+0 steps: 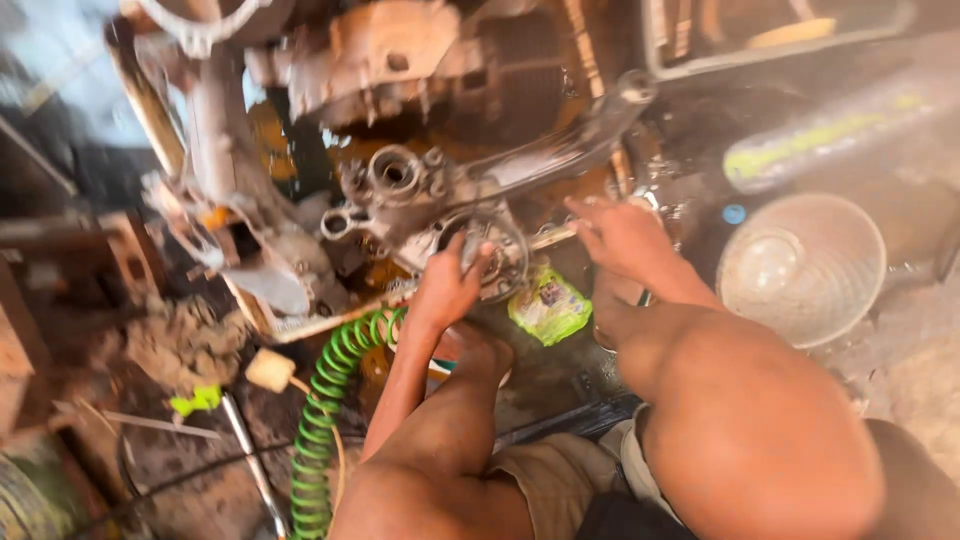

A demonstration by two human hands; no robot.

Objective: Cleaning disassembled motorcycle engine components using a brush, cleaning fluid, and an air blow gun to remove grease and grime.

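A dirty engine assembly (400, 190) with a bare metal frame lies on the ground ahead of my knees. My left hand (447, 285) reaches forward and its fingers rest on a round metal part (497, 252) at the engine's near side. Just right of that part, my right hand (620, 238) hovers with its fingers spread and nothing visible in it. The frame is blurred, so whether the left hand grips the round part is unclear.
A green coiled hose (325, 400) runs along the ground on the left. A green plastic packet (548, 306) lies between my hands. A metal bowl (800, 265) stands at the right. Greasy ground, tools and debris surround my bare knees.
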